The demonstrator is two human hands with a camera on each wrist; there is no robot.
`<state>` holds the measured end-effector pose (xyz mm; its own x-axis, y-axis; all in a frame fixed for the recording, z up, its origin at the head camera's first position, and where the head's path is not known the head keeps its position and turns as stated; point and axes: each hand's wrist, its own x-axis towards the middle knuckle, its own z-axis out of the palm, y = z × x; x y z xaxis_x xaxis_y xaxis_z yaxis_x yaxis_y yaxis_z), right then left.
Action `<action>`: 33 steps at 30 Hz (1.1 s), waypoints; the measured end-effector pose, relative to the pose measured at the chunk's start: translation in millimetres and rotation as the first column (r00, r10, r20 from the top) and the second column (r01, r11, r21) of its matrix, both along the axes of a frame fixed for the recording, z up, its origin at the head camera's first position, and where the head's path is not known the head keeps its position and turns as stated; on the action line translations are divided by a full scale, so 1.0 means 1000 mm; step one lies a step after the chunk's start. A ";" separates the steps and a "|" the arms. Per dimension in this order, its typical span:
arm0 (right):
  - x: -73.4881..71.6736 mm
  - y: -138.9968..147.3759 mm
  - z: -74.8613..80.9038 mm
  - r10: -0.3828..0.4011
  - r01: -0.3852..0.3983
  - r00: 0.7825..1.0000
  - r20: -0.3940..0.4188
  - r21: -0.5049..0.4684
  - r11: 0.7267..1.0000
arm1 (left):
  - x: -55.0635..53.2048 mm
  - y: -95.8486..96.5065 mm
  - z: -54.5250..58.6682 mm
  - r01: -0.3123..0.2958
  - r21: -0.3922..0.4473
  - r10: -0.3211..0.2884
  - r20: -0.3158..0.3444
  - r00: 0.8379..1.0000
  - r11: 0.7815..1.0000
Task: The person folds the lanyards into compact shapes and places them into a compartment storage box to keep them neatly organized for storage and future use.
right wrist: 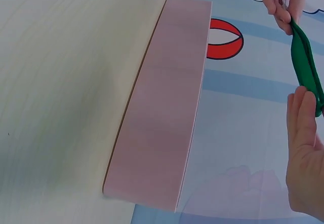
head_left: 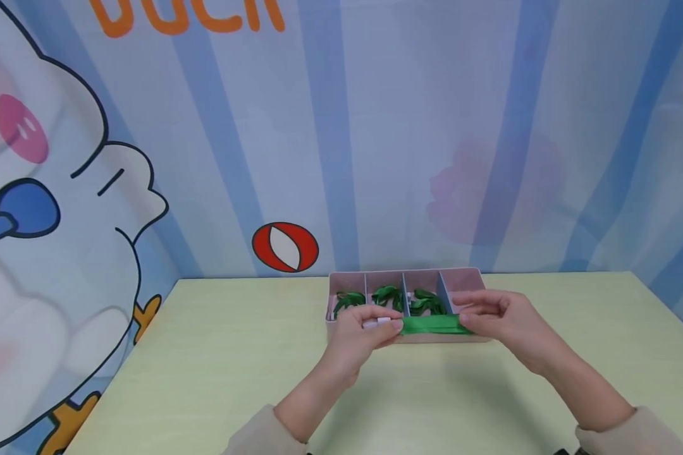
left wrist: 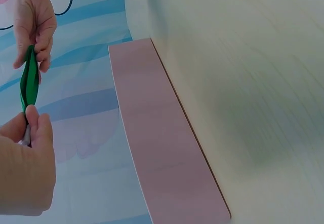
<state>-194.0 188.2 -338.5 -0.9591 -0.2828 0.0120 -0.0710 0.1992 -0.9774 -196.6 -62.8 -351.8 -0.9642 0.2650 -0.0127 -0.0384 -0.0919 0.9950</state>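
A flat strip of green ribbon (head_left: pixel 430 325) stretches level between both hands, above the front of a pink divided box (head_left: pixel 410 338). My left hand (head_left: pixel 353 338) pinches its left end between thumb and fingers, with a small white piece (head_left: pixel 383 320) showing among the fingers. At the other end, my right hand (head_left: pixel 515 325) grips the ribbon with its thumb below and fingers above. In the left wrist view the ribbon (left wrist: pixel 29 84) looks folded lengthwise, with a slit along it. Its right tip (right wrist: pixel 319 107) is partly covered by fingers in the right wrist view.
Dark green ribbon bundles (head_left: pixel 427 302) lie in three of the box's compartments, split by blue-grey dividers (head_left: pixel 406 294). The box stands near the back edge of a pale table (head_left: pixel 233 366). A printed, striped cloth backdrop (head_left: pixel 375 126) hangs directly behind.
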 end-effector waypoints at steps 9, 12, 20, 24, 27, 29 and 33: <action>-0.008 0.007 -0.003 0.232 -0.179 0.946 0.227 -0.229 0.957 | 0.000 0.001 0.004 -0.029 -0.019 0.029 -0.007 1.000 0.999; -0.008 0.007 -0.005 0.226 -0.160 0.941 0.252 -0.257 0.953 | 0.001 0.001 0.005 -0.032 -0.023 0.032 -0.012 0.999 0.999; -0.007 0.007 -0.007 0.122 -0.058 0.960 0.250 -0.248 0.967 | 0.003 0.002 0.004 -0.024 -0.024 0.024 -0.012 1.000 0.999; -0.007 0.007 -0.007 0.090 -0.039 0.968 0.233 -0.216 0.976 | 0.003 0.004 0.001 -0.017 -0.008 0.017 -0.021 1.000 1.000; -0.007 0.005 -0.007 0.035 -0.006 0.978 0.205 -0.140 0.990 | 0.002 0.005 -0.002 -0.018 0.004 0.018 -0.018 1.000 1.000; -0.007 0.004 -0.006 -0.014 0.033 0.981 0.194 -0.096 0.995 | 0.002 0.007 -0.004 -0.021 0.005 0.021 -0.021 1.000 1.000; -0.007 0.001 -0.005 -0.080 0.087 0.983 0.167 -0.034 0.996 | 0.002 0.009 -0.007 -0.036 -0.021 0.035 -0.038 0.999 0.999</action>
<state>-200.6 189.4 -343.6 -0.9690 -0.2041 -0.1392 0.1079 0.1573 -0.9816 -194.8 -54.2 -359.2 -0.9729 0.2307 0.0182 0.0020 -0.0705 0.9975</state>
